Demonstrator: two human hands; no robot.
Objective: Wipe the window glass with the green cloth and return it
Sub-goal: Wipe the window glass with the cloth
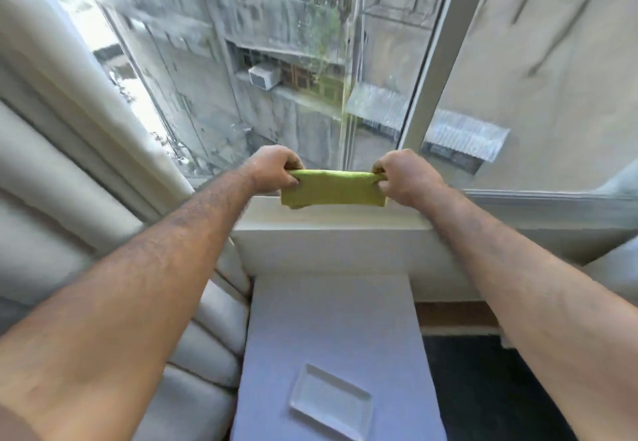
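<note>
Two hands, left hand (276, 167) and right hand (402, 178), each gripping one green cloth (333, 190) above one sill (328, 219).

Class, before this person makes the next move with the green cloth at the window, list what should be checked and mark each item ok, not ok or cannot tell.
1. Green cloth folded flat: ok, a neat strip.
2. Left hand grips its end: ok.
3. Right hand grips the other end: ok.
4. Cloth touching the window glass: not ok, it is held low at the white sill.
5. Glass already wiped: cannot tell; streaks and blur look alike.
6. Clear tray on the table free of things: ok.
</note>
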